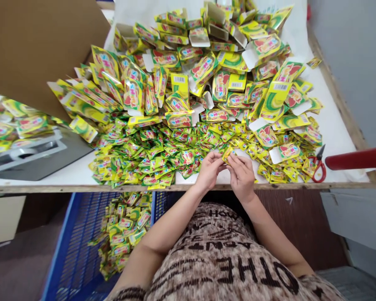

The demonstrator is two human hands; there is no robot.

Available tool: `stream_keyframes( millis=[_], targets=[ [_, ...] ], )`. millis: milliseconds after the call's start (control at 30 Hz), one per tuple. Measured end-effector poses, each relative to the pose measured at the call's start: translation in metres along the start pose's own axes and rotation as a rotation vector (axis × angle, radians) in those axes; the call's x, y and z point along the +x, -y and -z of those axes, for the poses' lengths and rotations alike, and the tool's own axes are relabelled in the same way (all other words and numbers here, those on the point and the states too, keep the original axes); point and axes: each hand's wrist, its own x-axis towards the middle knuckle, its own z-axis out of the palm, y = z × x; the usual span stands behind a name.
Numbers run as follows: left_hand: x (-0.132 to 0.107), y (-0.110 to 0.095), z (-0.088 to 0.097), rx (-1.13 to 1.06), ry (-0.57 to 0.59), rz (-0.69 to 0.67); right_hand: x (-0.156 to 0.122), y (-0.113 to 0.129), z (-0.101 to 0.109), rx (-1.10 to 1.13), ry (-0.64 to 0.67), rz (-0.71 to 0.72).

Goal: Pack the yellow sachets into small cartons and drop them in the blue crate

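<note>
My left hand (pixel 208 169) and my right hand (pixel 242 175) meet at the table's near edge, fingers pinched together on one small yellow-green sachet (pixel 227 154). Just beyond them lies a wide heap of the same small sachets (pixel 150 161). Farther back is a pile of flat and part-folded yellow-green cartons (pixel 203 71) with barcodes showing on some.
Red-handled scissors (pixel 318 167) lie at the right of the heap. A red bar (pixel 357 158) juts in from the right. A blue crate (pixel 75 251) below the table holds more sachets. A brown cardboard sheet (pixel 34 46) stands at the back left, beside a grey tray (pixel 34 156).
</note>
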Motion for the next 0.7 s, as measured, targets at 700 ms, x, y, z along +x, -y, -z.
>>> stream_keyframes(
  millis=[700],
  targets=[
    [0.085,-0.154,0.07,1.748,-0.148,-0.838,-0.02,-0.01,0.019,-0.289,0.634,0.235]
  ],
)
